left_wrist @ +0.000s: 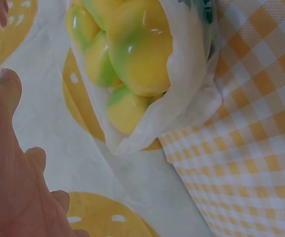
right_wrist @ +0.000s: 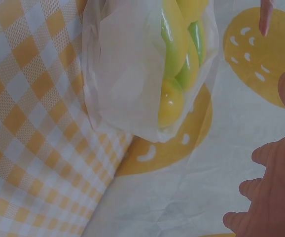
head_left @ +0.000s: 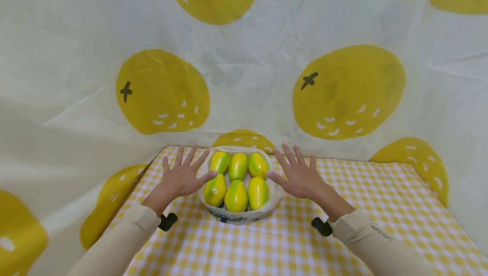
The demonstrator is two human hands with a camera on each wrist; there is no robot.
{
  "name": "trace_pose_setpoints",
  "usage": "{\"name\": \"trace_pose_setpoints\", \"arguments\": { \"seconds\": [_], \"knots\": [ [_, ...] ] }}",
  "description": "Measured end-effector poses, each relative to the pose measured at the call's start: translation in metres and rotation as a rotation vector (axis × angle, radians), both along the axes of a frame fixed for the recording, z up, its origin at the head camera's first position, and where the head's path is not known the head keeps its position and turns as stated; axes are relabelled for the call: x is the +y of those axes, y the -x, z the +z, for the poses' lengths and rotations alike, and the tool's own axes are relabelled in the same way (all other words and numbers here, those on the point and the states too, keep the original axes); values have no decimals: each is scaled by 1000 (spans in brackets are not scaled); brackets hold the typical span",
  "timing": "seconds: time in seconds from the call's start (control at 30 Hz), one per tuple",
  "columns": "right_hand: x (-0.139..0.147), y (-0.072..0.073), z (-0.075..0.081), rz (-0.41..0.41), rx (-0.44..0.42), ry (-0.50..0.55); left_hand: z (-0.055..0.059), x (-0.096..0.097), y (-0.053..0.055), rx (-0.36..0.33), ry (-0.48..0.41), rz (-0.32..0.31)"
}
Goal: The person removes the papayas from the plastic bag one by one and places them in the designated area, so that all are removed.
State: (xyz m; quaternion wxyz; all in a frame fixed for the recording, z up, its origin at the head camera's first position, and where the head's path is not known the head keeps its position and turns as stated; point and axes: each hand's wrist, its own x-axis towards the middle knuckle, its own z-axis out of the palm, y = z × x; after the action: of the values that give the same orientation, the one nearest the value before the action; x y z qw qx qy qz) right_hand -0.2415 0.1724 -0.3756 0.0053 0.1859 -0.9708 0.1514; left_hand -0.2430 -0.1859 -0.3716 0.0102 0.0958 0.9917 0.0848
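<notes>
Several yellow-green mangoes (head_left: 236, 196) lie in two rows inside an open white plastic bag (head_left: 275, 197) with its rim spread around them. To the left of the bag my left hand (head_left: 182, 178) is held with fingers straight and spread, its thumb overlapping the bag's edge in the head view. On the other side my right hand (head_left: 301, 178) mirrors it, fingers fanned out and thumb toward the fruit. Neither hand grips anything. The left wrist view shows the mangoes (left_wrist: 140, 49) close up, beside the palm. In the right wrist view the bag's side (right_wrist: 125, 69) partly hides the fruit.
A yellow-and-white checked tablecloth (head_left: 244, 250) covers the table under the bag. Behind and at both sides hangs a pale sheet (head_left: 251, 89) printed with large yellow fruit, meeting the table's back edge. A dark wrist device (head_left: 322, 227) sits at each cuff.
</notes>
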Motion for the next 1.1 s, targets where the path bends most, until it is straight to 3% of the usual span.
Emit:
{"name": "trace_pose_setpoints", "arguments": {
  "seconds": [0.3, 0.87, 1.1],
  "knots": [
    [-3, 0, -3, 12, 5, 5, -5, -4, -1, 6, -29, 5],
    [-8, -2, -14, 16, 0, 8, -11, -7, 0, -6, -6, 1],
    [-10, -3, -19, 15, 6, -10, -19, -8, 1, 6, 22, 3]
  ]
}}
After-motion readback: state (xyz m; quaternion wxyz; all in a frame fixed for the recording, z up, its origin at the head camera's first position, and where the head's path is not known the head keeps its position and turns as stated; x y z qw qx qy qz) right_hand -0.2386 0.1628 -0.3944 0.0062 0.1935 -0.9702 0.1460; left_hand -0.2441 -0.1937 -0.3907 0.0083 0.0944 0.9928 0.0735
